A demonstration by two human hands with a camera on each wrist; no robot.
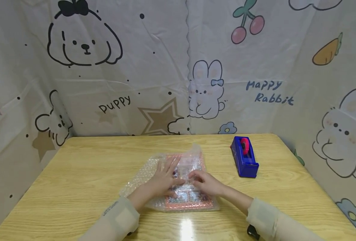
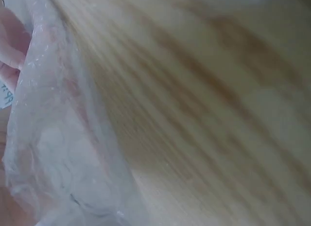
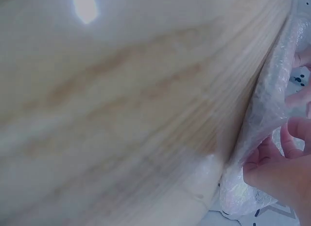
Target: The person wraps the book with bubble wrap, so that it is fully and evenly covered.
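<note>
A flat rectangular item (image 1: 179, 197) with an orange-red border and small printed pictures lies on the table. Bubble wrap (image 1: 138, 172) covers it, extending past its left side and upward at the back right. My left hand (image 1: 164, 180) rests on the wrapped item with its fingers spread. Beside it, my right hand (image 1: 208, 183) has curled fingers and pinches the bubble wrap over the item's middle. In the right wrist view, the right hand's thumb and fingers (image 3: 279, 163) meet at a fold of the bubble wrap (image 3: 265, 107). In the left wrist view, bubble wrap (image 2: 68, 133) hides most of the hands.
A blue tape dispenser (image 1: 245, 164) with a pink-red roll stands at the back right of the wooden table (image 1: 84, 174). Behind and at both sides hangs a printed cloth (image 1: 153, 73) with cartoon animals. A small black object (image 1: 253, 231) shows below the right sleeve.
</note>
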